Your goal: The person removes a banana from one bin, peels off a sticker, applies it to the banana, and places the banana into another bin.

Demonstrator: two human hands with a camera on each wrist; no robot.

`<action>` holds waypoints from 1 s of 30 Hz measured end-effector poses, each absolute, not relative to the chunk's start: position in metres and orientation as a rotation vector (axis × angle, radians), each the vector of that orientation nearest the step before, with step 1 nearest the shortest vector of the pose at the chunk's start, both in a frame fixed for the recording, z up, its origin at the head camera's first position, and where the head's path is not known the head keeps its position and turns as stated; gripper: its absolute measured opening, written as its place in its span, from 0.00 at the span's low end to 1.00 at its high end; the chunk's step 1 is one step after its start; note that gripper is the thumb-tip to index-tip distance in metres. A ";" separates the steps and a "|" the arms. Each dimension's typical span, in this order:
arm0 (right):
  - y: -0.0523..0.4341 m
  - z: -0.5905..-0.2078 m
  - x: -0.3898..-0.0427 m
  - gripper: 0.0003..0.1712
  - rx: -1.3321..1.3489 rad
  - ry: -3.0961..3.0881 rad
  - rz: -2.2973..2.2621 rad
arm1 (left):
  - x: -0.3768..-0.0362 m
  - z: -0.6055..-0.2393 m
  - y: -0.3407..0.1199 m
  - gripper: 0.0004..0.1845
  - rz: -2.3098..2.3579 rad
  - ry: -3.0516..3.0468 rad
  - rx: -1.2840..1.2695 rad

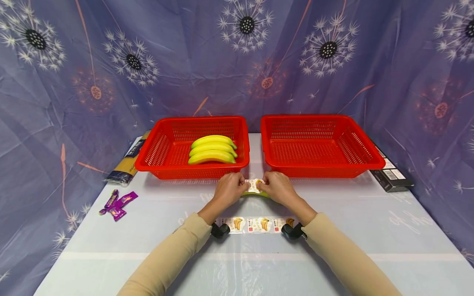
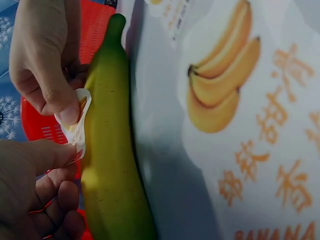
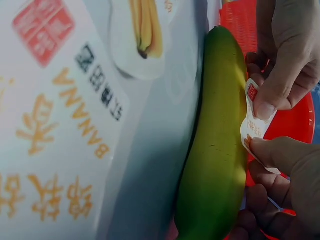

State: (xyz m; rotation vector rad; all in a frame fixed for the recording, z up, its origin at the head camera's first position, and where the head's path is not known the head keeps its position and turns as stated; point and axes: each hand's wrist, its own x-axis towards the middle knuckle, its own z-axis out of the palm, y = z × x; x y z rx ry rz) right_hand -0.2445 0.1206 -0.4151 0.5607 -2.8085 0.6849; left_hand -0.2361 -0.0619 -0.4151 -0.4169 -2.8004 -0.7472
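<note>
left hand (image 1: 229,188) and right hand (image 1: 279,188) pinch one banana-print sticker (image 1: 253,186) by opposite ends; green-tinged banana (image 2: 111,135) lies on the table (image 1: 255,271) just below their fingers, long axis left-right. both hands about equally near.

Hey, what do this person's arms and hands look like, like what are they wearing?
The left sleeve and right sleeve are long, plain beige fabric. The left hand and right hand show no gloves. Small black devices sit at both wrists; any markings on them are too small to tell.
</note>
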 end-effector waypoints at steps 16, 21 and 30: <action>0.123 -0.420 -0.239 0.10 0.525 -2.785 0.661 | -0.230 -0.424 -0.062 0.10 -0.660 -2.735 -0.452; 0.128 -0.423 -0.233 0.13 0.612 -2.717 0.720 | -0.224 -0.426 -0.067 0.15 -0.692 -2.683 -0.549; 0.130 -0.431 -0.228 0.16 0.710 -2.644 0.686 | -0.220 -0.429 -0.069 0.09 -0.659 -2.713 -0.577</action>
